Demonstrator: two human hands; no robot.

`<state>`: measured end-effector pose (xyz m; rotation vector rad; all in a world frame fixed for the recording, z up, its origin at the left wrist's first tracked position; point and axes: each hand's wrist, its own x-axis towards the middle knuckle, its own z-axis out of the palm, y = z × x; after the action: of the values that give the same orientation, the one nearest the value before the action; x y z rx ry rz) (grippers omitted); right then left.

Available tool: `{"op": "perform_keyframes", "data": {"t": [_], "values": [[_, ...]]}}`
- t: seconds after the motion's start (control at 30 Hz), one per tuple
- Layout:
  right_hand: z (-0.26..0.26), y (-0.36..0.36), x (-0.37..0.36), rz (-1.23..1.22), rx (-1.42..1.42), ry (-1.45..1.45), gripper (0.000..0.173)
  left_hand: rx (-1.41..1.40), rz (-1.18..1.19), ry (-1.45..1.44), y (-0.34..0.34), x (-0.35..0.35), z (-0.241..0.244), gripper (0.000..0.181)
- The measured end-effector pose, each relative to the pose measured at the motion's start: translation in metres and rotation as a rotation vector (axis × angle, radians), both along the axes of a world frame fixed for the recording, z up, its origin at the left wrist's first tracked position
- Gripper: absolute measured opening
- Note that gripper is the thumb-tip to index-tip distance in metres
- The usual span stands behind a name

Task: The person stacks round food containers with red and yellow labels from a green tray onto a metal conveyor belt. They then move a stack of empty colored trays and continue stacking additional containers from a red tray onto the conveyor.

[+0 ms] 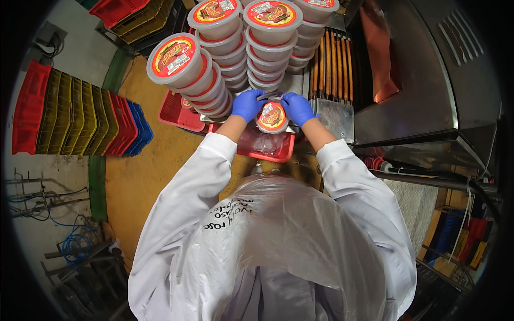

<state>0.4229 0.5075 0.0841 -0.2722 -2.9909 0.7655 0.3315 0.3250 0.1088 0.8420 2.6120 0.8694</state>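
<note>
Both my hands wear blue gloves and meet at the far side of a small round plastic tub (272, 117) with a red and yellow printed lid. A narrow piece of clear plastic film (270, 96) stretches between my left hand (248, 105) and my right hand (298, 108), its ends pinched in the fingers. The tub sits between the two hands, lid up. Just below it, a red plastic crate (277, 155) contains crumpled clear plastic (265, 141). Tall stacks of similar lidded tubs (273, 44) rise directly beyond my hands.
A leaning tub stack (200, 80) stands at left beside another red crate (172, 114). Brown-orange rollers (331, 66) and a steel machine (417, 80) with a hanging orange flap (379, 52) are at right. Stacked crates (76, 116) stand by the left wall.
</note>
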Motion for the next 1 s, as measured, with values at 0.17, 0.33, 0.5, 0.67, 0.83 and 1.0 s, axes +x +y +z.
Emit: {"op": "perform_keyframes", "data": {"t": [0.17,0.33,0.5,0.67,0.83,1.0], "values": [[-0.009,0.003,-0.005,-0.021,-0.055,-0.021,0.023,-0.043,0.024,-0.002,0.006,-0.010,-0.021,0.035],[0.004,0.008,0.003,-0.074,-0.233,0.026,0.034,0.324,0.143,-0.666,-0.011,-0.027,-0.037,0.043],[0.016,-0.051,0.067,0.356,0.036,0.256,0.031,0.651,0.393,-0.890,-0.033,-0.009,-0.072,0.033],[-0.005,-0.040,0.061,0.260,-0.004,0.260,0.023,0.774,0.538,-1.014,-0.029,-0.003,-0.072,0.036],[0.090,0.025,0.037,-0.157,-0.089,0.444,0.021,0.927,0.630,-1.153,0.002,-0.014,-0.071,0.027],[0.035,0.138,0.015,-0.390,-0.021,0.310,0.016,1.030,0.735,-0.834,0.043,-0.019,-0.095,0.023]]}}
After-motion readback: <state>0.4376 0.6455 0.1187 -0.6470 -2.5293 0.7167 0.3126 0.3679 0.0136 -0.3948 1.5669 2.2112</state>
